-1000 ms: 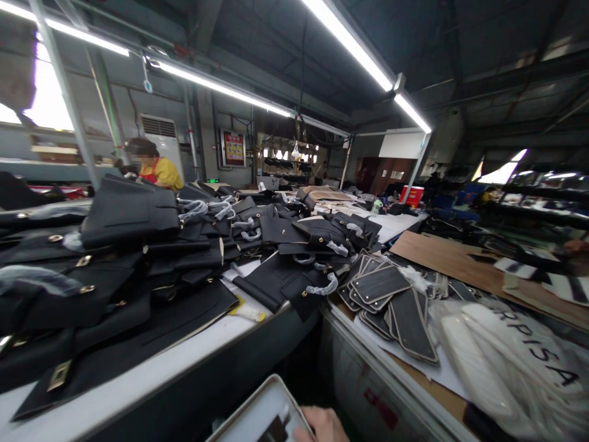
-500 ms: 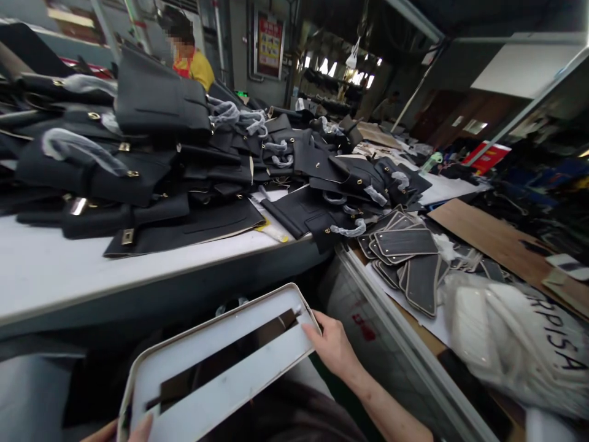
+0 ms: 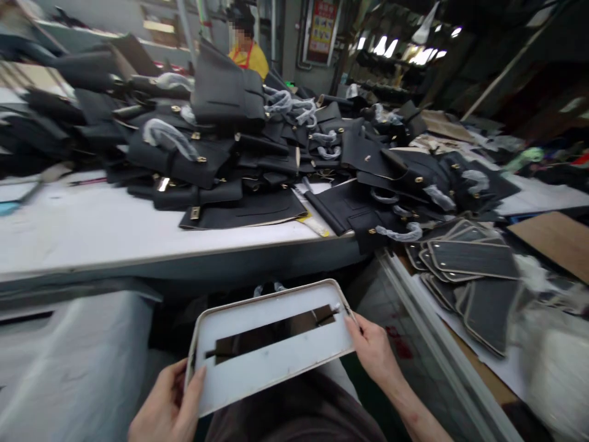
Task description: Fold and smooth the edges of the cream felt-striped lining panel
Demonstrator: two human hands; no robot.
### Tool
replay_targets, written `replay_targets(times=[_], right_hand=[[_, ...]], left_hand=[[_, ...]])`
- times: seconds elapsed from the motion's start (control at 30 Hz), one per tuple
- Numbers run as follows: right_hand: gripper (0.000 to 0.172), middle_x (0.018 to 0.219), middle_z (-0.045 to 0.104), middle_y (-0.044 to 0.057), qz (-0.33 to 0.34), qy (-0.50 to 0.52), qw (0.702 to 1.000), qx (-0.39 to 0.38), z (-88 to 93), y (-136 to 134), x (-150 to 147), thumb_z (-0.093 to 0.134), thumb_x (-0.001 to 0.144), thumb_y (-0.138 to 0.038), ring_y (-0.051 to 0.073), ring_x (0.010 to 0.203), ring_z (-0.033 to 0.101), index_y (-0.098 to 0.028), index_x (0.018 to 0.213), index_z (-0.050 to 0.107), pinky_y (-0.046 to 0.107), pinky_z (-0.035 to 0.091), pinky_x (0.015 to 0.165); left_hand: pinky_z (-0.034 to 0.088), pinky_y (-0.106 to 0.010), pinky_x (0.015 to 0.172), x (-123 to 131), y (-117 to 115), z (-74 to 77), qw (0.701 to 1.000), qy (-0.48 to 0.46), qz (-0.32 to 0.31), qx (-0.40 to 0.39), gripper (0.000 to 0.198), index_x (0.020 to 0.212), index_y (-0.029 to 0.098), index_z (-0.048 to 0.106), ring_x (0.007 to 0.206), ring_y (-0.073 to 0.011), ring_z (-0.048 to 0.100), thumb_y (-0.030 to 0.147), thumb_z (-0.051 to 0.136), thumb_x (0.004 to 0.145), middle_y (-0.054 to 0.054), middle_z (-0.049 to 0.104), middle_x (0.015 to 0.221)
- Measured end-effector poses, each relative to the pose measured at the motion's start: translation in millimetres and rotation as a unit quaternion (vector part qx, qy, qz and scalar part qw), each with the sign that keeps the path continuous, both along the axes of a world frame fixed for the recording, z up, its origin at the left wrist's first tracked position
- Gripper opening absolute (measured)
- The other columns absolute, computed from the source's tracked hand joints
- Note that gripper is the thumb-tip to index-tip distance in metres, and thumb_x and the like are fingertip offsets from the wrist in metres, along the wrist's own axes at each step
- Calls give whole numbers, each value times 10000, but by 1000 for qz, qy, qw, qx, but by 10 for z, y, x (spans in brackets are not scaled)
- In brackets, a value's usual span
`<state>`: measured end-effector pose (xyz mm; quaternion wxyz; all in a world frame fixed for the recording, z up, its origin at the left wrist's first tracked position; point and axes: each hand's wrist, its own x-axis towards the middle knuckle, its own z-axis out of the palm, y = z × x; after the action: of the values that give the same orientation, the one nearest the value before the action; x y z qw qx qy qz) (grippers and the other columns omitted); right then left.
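Observation:
I hold a flat white panel point(image 3: 276, 362) with a long narrow slot cut through its middle, tilted over my lap. My left hand point(image 3: 168, 408) grips its left end, thumb on top. My right hand point(image 3: 375, 353) grips its right end, fingers curled round the edge. Beyond it stretches a white worktable point(image 3: 92, 230) piled with black leather bag parts point(image 3: 221, 153) fitted with gold hardware and wrapped handles.
A stack of dark stitched panels point(image 3: 469, 261) lies on a second table at the right, beside a brown board point(image 3: 554, 236). A person in a yellow top point(image 3: 246, 52) works at the far side. A white cloth-covered surface point(image 3: 69, 362) sits at my lower left.
The view has dropped and swung left. The white panel has come fully into view, and my left hand now shows gripping its left end.

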<state>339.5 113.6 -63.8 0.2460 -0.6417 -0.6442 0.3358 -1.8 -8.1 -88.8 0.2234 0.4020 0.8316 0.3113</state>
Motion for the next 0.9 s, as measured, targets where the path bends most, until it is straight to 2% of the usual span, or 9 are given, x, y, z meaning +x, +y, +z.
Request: replay_targets(times=[0.1, 0.17, 0.27, 0.43, 0.67, 0.8, 0.9], right_hand=[[551, 905, 741, 73, -1, -41, 999, -12, -107, 33, 86, 435, 911, -525, 264, 849, 677, -100, 1120, 716, 215, 494, 667], [571, 925, 751, 63, -4, -71, 997, -21, -171, 82, 133, 448, 885, -550, 282, 912, 687, -115, 1129, 725, 205, 500, 662], [609, 904, 758, 53, -5, -100, 994, -37, -215, 136, 165, 438, 855, -575, 296, 959, 688, -123, 1140, 730, 201, 504, 651], [675, 842, 754, 66, -8, -122, 991, -50, -204, 156, 161, 401, 834, -606, 296, 913, 702, -101, 1138, 730, 213, 499, 633], [713, 897, 755, 73, -3, -148, 986, -80, -195, 178, 171, 373, 822, -638, 321, 987, 683, -122, 1186, 705, 252, 504, 666], [688, 817, 744, 79, 0, -165, 983, -77, -203, 193, 204, 381, 809, -644, 330, 903, 695, -149, 1134, 731, 288, 508, 652], [577, 711, 720, 108, 7, -185, 982, -48, -182, 189, 209, 461, 787, -672, 321, 720, 694, -236, 993, 777, 336, 497, 560]], left_hand=[[535, -354, 690, 62, -7, 189, 999, -28, 10, 12, 414, 984, 229, 609, 773, -262, 682, 592, 491, 823, -40, 715, 859], [520, -357, 702, 99, 2, 243, 999, -37, 17, 22, 379, 1002, 220, 598, 804, -259, 674, 545, 460, 866, -49, 707, 889], [512, -354, 700, 124, -11, 240, 998, -42, 20, 30, 325, 1011, 214, 596, 809, -257, 672, 485, 462, 893, -53, 704, 895], [511, -357, 714, 131, -46, 218, 998, -46, 19, 48, 299, 1026, 206, 600, 818, -259, 675, 446, 467, 909, -62, 705, 912], [489, -383, 777, 171, -66, 236, 997, -52, 25, 48, 306, 1041, 203, 583, 883, -269, 655, 449, 442, 923, -75, 683, 959], [471, -376, 762, 184, -69, 248, 997, -56, 28, 52, 317, 1058, 197, 571, 863, -266, 639, 456, 442, 928, -78, 666, 956], [451, -357, 734, 195, -78, 299, 995, -72, 36, 55, 331, 1060, 193, 571, 804, -248, 620, 475, 457, 930, -67, 652, 906]])
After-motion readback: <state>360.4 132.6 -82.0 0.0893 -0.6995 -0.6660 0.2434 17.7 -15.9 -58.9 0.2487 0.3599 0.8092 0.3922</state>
